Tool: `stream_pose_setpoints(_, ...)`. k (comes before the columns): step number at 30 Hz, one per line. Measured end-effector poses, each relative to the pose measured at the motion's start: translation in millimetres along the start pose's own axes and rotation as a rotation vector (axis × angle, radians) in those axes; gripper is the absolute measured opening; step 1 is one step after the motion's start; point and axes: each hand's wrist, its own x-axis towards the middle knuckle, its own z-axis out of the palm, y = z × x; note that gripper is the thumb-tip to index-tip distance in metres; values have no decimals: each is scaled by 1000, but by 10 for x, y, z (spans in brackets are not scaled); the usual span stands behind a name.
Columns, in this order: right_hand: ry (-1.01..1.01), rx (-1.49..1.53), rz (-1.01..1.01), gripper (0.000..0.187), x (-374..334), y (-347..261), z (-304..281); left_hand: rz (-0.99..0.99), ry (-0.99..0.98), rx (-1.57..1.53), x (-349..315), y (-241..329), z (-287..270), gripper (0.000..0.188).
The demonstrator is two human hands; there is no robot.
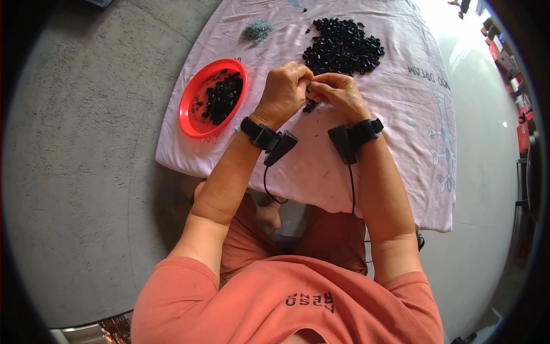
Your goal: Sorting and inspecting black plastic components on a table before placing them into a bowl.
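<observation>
My left hand [282, 93] and my right hand [345, 97] meet above the cloth-covered table. Their fingers pinch together on a small black piece [308, 90], mostly hidden by the fingertips. Just below them, a few more small black pieces [310, 106] lie on the cloth. Beyond my hands spreads a large heap of shiny black pieces [344, 47]. Left of my left hand sits a red bowl [184, 109], partly filled with small black pieces [223, 97]. At the far left of the table is a little pile of tiny grey-silver parts [258, 31], too small to make out.
A pale pink printed cloth [395, 166] covers the table, its near edge above my knees. Each wrist wears a black strap with a black device [281, 149] and a hanging cable. Grey floor [91, 143] lies to the left. Red and dark items [510, 63] line the far right.
</observation>
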Motion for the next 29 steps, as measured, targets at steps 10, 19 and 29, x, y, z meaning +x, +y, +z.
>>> stream_pose_setpoints(10, -56, -55, 18, 17, -24, -63, -61, -47, -160, -82, 88, 15, -108, 9)
stream_pose_setpoints(19, 130, 296, -2, 12, 58, 16, -181, -163, -70, 97, 485, -577, 286, 17)
stream_pose_setpoints(29, 253, 387, -46, 12, 96, 52, -275, -247, -180, 232, 590, -695, 568, 25)
